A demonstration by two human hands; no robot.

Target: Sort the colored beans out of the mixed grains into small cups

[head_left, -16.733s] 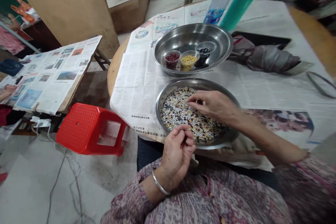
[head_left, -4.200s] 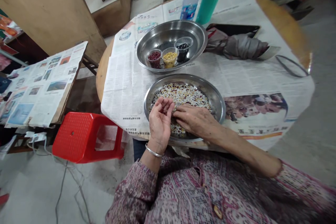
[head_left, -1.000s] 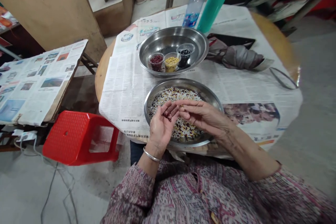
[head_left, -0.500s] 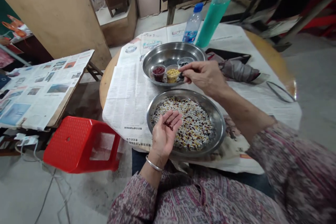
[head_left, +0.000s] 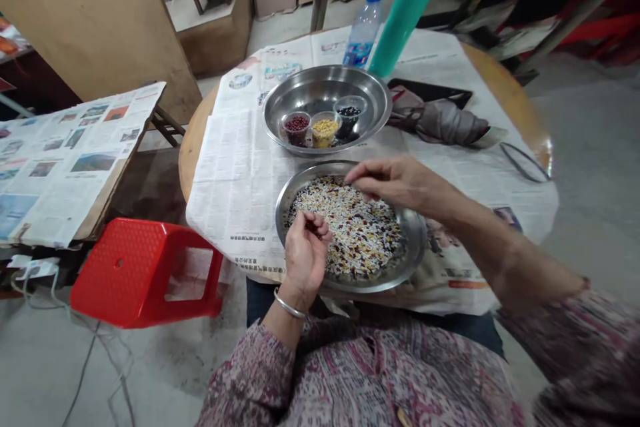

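Observation:
A steel pan (head_left: 417, 240) full of mixed white, red, yellow and dark beans lies on the newspaper-covered round table (head_left: 235, 167) in front of me. My left hand (head_left: 306, 257) hovers over the pan's near left rim, fingers curled around a few red beans. My right hand (head_left: 395, 181) is over the pan's far edge, fingers drawn together and pointing left; what they pinch is too small to see. Behind it, a second steel pan (head_left: 373, 90) holds three small cups: red beans (head_left: 297, 124), yellow beans (head_left: 325, 127) and black beans (head_left: 349, 111).
A water bottle (head_left: 365, 25) and a tall teal bottle (head_left: 405, 7) stand at the table's back. A folded grey umbrella (head_left: 440, 121) lies to the right. A red plastic stool (head_left: 145, 273) and a newspaper-covered low table (head_left: 65, 160) are on the left.
My right hand has come back from the cups in the far pan to the far edge of the near pan. My left hand's fingers have curled in over the red beans.

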